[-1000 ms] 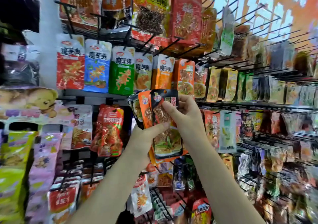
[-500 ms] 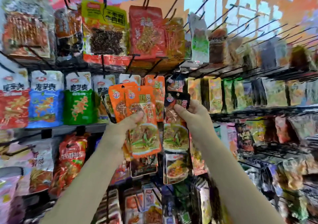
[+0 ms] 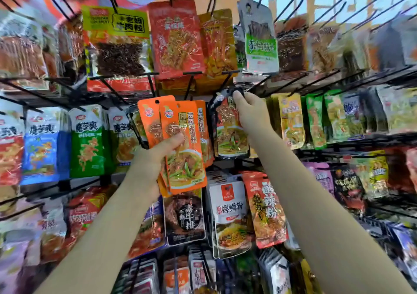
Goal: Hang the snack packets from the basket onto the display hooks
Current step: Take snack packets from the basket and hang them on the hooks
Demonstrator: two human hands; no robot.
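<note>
My left hand [image 3: 155, 158] grips a fanned stack of orange snack packets [image 3: 180, 140], thumb pressed across the front one, held up before the display rack. My right hand [image 3: 250, 111] pinches the top corner of a black-topped snack packet [image 3: 230, 133] and holds it up at the tip of a black display hook [image 3: 228, 79] in the middle row. Whether the packet's hole is over the hook is hidden by my fingers. No basket is in view.
Rows of black wire hooks [image 3: 316, 7] stick out toward me, loaded with hanging packets: red and yellow ones [image 3: 173, 38] above, green and blue ones [image 3: 88, 140] at left, white and orange ones [image 3: 228, 214] below. Bare hook ends project at upper right.
My right hand has carried the black-topped packet away from the stack, up and right to the hook. My view has tilted upward. The left hand keeps the orange stack.
</note>
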